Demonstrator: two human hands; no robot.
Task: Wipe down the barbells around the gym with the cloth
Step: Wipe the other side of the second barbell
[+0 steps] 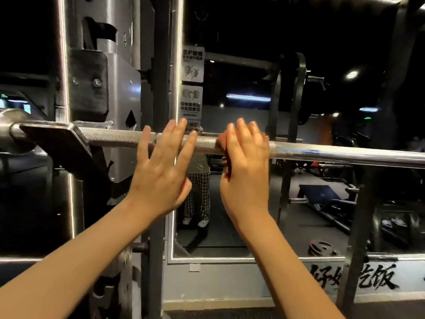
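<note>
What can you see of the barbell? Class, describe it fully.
The barbell is a silver metal bar, lying roughly level across the view. Its left stretch is knurled; further right it turns smooth and shiny. Near its left end it rests on a dark hook of the rack. The left hand and right hand lie across its knurled part, fingers straight. No cloth shows on it.

Upper sign [193,64] on the mirror [230,238], left edge: dumbbell pictogram, two lines of Chinese above it, too blurred to read.
Lower sign [191,101], just beneath: hand-and-dumbbell pictogram; text appears to read 请您使用后 / 请放回原位, small line under it illegible.
Wall [230,279] below the mirror: large black brush lettering [358,279], partly hidden; last two characters read 吃饭.
</note>
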